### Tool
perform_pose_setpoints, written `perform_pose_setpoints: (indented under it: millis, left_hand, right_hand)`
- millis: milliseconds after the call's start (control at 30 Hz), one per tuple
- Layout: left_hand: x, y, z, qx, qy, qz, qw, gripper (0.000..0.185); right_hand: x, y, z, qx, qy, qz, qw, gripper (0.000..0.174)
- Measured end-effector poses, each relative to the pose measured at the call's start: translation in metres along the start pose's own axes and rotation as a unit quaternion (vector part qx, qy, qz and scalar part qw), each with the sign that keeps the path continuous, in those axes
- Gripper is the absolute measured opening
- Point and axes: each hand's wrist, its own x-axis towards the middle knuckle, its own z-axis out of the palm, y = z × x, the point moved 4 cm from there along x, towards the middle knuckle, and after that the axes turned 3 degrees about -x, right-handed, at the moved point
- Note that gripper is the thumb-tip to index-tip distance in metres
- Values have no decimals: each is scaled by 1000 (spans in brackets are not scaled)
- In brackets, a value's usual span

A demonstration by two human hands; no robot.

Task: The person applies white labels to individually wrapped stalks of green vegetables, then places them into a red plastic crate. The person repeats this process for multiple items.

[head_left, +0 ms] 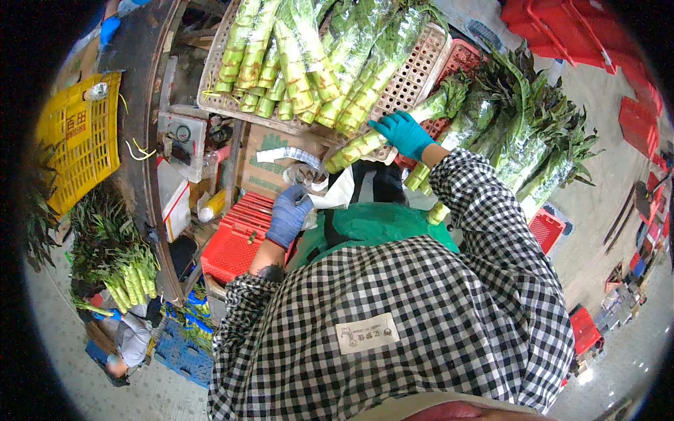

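Note:
My right hand (403,134), in a teal glove, is closed around a celtuce stem (358,151). Its cut end points towards my front, and its leaves (450,94) reach away to the right. In a blue-purple glove, my left hand (288,216) pinches a crumpled white sheet (339,192), paper or film. A strip of labels (292,154) curls just beyond that hand. Ahead of me a pale perforated crate (408,73) holds several film-wrapped celtuce stems (295,68). More wrapped celtuce (505,142) lies to the right of my right hand, on a red crate (458,60).
Left of my left hand is a red plastic basket (231,247). A dark bench edge (158,158) runs along the left, with a yellow crate (79,137) beyond it. Another person (131,337) handles celtuce (129,284) at lower left. Red crates (558,31) stand upper right.

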Motion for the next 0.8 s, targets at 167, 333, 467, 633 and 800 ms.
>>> perform_pose_setpoints:
  millis: [167, 333, 467, 633, 800]
  left_hand:
    - [-1, -3, -4, -13, 3, -7, 1000, 20]
    - [-4, -9, 0, -16, -19, -16, 1000, 19]
    - [-13, -10, 1, -26, 2, 6, 1000, 17]
    - [-20, 1, -20, -43, 22, 130, 990, 14]
    - [-6, -1, -64, -270, 98, 93, 953, 27]
  right_hand:
    - [2, 0, -3, 9, -19, 18, 1000, 64]
    - [16, -27, -4, -54, 15, 18, 998, 53]
    - [42, -38, 13, -77, -111, 58, 989, 32]
    - [27, -44, -16, 2, -3, 19, 1000, 22]
    - [-27, -43, -105, -20, 122, -19, 992, 16]
